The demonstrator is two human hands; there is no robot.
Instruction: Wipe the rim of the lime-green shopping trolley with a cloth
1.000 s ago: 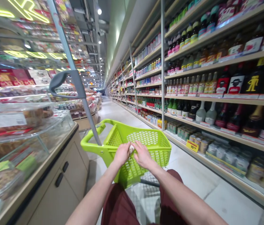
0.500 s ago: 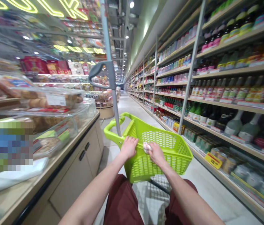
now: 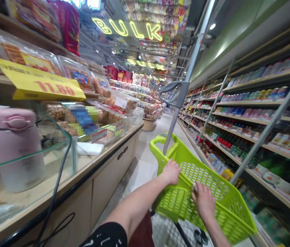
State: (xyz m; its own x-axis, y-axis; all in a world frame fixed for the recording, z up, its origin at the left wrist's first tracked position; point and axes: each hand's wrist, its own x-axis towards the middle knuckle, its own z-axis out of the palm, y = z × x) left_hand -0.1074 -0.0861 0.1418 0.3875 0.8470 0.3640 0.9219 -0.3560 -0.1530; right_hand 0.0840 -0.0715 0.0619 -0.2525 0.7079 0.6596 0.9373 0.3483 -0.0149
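A bright green shopping cart basket [image 3: 233,214] with perforated walls is in front of me, tilted in the view. A grey metal pole [image 3: 172,128] with a looped grey handle [image 3: 178,94] rises from its far left corner. My left hand [image 3: 172,172] is closed over the near rim, fingers curled inward. Farther right along that rim, my right hand [image 3: 204,199] has its fingers bent around a small white crumpled wad [image 3: 194,185], perhaps tissue; only a bit of it shows. Whether these fingers also press on the rim, I cannot tell.
On the left runs a counter [image 3: 106,171] with packaged baked goods, a yellow price sign [image 3: 42,82], a pink bottle [image 3: 14,151] and a black cable [image 3: 57,185]. Shelves [image 3: 265,121] of drinks line the right side. Between them an aisle floor [image 3: 145,171] leads away.
The view has swung left, so cart and shelves sit farther right and the pink bottle and price sign appear. My right hand has shifted along the rim, away from the left hand.
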